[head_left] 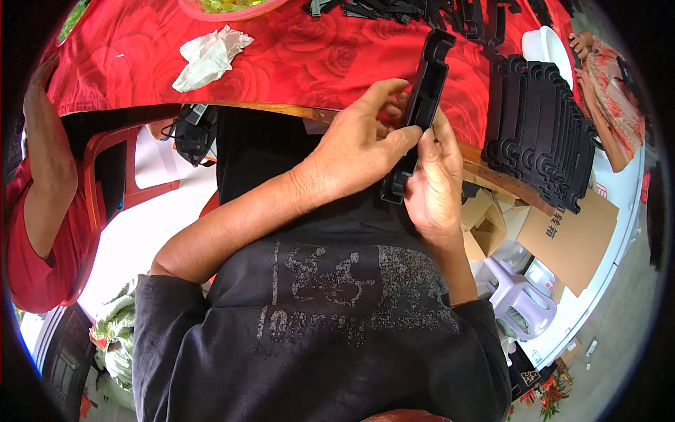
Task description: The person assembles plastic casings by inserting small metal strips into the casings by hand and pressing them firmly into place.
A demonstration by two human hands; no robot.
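Observation:
A long black plastic part (430,81), shaped like a narrow trough with curved cut-outs at its ends, is held upright and slightly tilted above the table's front edge. My left hand (369,137) grips it from the left, with the thumb pressed on its middle. Around its right side close the fingers of my right hand (437,176), the thumb close to the left one. Part of the fingers behind the piece is hidden. To the right, a neat row of similar black plastic parts (538,126) lies along the table edge.
A red rose-patterned cloth (295,63) covers the table. On it lie a crumpled white tissue (211,58), a pink-rimmed bowl (235,14) and loose black pieces (394,8). A white bowl (548,49) stands behind the row. Other people sit at left and right. Cardboard (569,235) and a lilac stool (517,295) are below.

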